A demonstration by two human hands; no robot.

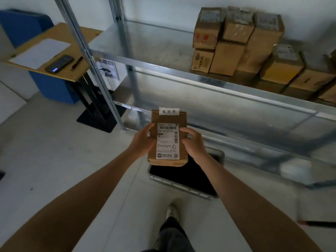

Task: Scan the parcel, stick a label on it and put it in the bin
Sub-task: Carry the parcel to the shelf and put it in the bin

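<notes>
While both hands (143,140) clamp the parcel (168,139): grey bin (183,186) directly beneath, metal shelving (200,82) behind.

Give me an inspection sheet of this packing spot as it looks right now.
Surface: pale floor; wooden desk at upper left.
Job's things: brown parcel held above the open grey bin; white shipping label on its face, small white label stuck at its top edge.
Clutter: phone, pen and paper sheet on the desk.
Grips: left hand and right hand each clasp a side of the parcel.
Cables: nothing seen.
Surroundings: metal shelving with stacked cardboard boxes at right; blue bin behind the desk; the person's shoe below.
</notes>
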